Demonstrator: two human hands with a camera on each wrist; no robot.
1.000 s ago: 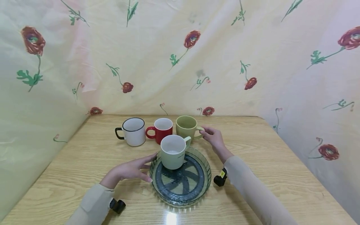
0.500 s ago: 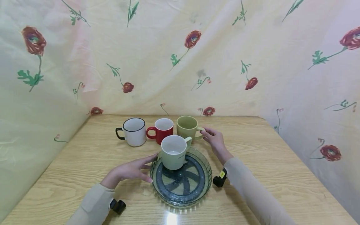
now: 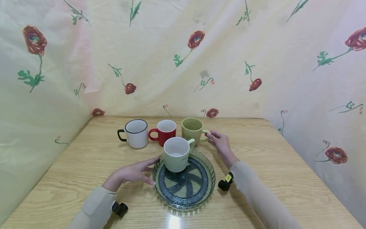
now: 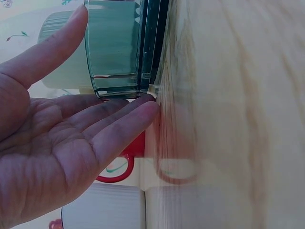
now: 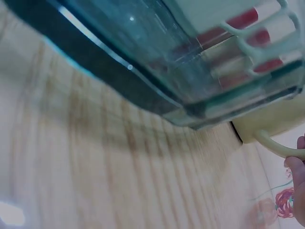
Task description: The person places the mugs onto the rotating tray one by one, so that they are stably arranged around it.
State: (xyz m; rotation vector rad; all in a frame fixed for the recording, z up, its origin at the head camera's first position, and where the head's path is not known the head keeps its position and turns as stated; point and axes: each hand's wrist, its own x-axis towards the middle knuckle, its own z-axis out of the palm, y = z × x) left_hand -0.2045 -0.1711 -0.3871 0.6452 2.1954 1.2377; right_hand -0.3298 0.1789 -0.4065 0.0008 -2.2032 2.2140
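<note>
My right hand [image 3: 220, 144] pinches the handle of an olive-green mug [image 3: 189, 132] at the back of the table. In the right wrist view its thumb [image 5: 296, 169] presses on that handle [image 5: 276, 147]. My left hand [image 3: 132, 171] lies at the left side of a round, ribbed glass dish [image 3: 186, 201], its fingers fairly straight and spread along the wall. Seen from the left wrist, the thumb [image 4: 57, 47] is near the dish rim and the other fingers [image 4: 126, 126] reach under its side. A pale mug [image 3: 175, 163] stands upright inside the dish, handle toward the back right.
Left of the green mug stand a red mug [image 3: 167, 137] and a white mug with a black rim [image 3: 137, 140], both with handles to the left. A flowered cloth [image 3: 160, 63] hangs behind and beside the wooden table [image 3: 71, 171].
The green mug has shifted slightly right, away from the red mug, together with my right hand. My left hand, the dish and the other mugs have stayed put.
</note>
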